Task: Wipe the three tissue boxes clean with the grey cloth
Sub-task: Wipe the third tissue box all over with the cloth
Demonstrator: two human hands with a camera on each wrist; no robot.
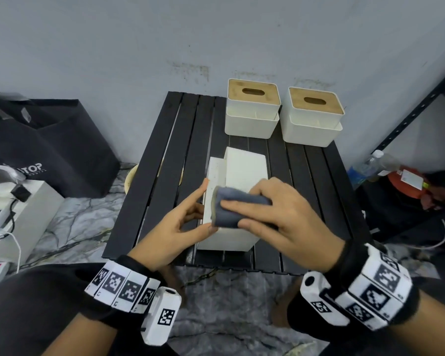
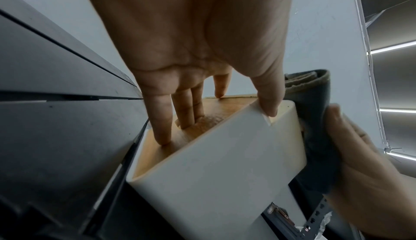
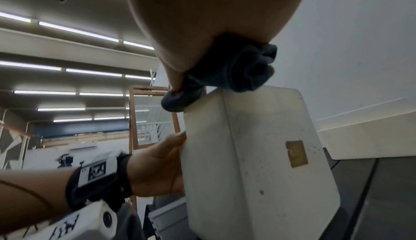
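Tipped white tissue box [image 1: 238,191] under folded grey cloth [image 1: 238,208]; two upright wood-lidded boxes [image 1: 252,107] behind, seemingly untouched.

White letters reading "TOP" stand on the side of a black fabric bag [image 1: 49,150] at the left, on the floor beside the worktop [image 1: 165,160]; whatever comes before those letters is hidden, and a smaller line of print beneath them is too small to read. The bands on both wrists [image 1: 123,286] carry black-and-white square code markers, which hold no letters or numbers. A white tag [image 1: 411,179] on the red thing at the right has print too blurred to make out.
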